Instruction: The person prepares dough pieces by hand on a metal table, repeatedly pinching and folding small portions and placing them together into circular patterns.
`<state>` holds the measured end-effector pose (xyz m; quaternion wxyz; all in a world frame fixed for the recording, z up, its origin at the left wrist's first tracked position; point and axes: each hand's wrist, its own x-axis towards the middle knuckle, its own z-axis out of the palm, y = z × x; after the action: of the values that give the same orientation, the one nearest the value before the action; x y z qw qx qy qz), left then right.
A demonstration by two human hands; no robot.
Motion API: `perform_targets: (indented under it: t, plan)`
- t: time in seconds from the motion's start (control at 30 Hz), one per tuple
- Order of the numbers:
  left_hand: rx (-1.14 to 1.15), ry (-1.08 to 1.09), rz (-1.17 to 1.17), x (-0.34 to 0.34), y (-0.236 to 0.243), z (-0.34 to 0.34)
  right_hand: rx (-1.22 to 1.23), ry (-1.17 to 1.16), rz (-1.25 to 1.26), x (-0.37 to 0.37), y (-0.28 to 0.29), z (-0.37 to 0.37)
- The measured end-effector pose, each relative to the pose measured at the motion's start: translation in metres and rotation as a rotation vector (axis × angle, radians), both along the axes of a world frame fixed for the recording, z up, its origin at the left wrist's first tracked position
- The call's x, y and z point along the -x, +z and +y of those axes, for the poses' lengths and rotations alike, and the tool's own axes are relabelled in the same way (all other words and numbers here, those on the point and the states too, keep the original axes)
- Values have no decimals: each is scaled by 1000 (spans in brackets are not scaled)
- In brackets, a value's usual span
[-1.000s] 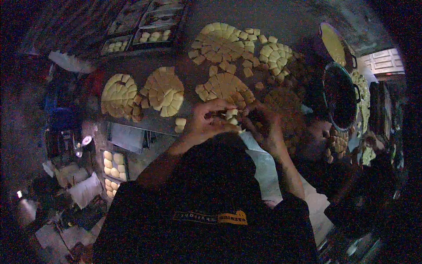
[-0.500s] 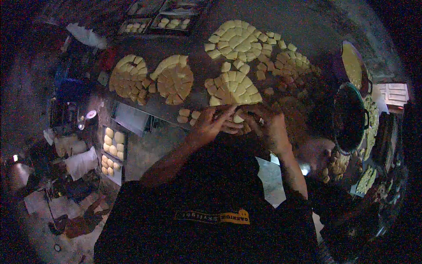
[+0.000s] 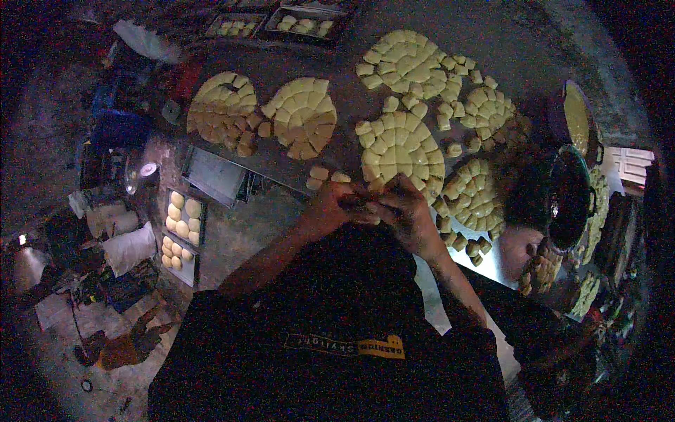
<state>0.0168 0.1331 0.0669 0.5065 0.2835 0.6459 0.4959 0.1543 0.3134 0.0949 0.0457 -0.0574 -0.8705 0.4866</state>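
- On the bench (image 3: 348, 91), at 1 o'clock from the hands, a cut dough round (image 3: 402, 151) lies flat; the right hand (image 3: 406, 216) hides part of its near edge.
- At the centre, the left hand (image 3: 336, 209) meets the right, fingers bent; I cannot tell whether either grip is clenched on a dough piece.
- At 10 o'clock, small dough pieces (image 3: 318, 176) lie just beside the left hand.
- Toward 11, another round (image 3: 302, 116); at 3, a dough cluster (image 3: 474, 197).
- Beyond that cluster, a dark pot (image 3: 568, 193) stands in the way at 3.
- At 9, off the bench, a tray (image 3: 203, 221) carries smooth dough balls (image 3: 183, 228).
- At 6, the dark shirt (image 3: 323, 306) bears pale lettering and a lettered yellow-orange block (image 3: 381, 347).
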Motion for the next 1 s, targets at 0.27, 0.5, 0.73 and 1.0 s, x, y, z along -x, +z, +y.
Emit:
perform_targets:
  t: [0.27,0.5,0.73,1.0]
  plan:
    - [102,567,-348,27,-63,-87,-481,170,282,39,-46,-92]
    - [24,314,889,58,-93,-132,-91,143,-116,104,-95,-115]
    - [-24,626,103,136,-79,-169,-688,-10,172,114,-147,-143]
    - [-201,693,1096,163,-132,-196,-497,42,130,173,-103,-146]
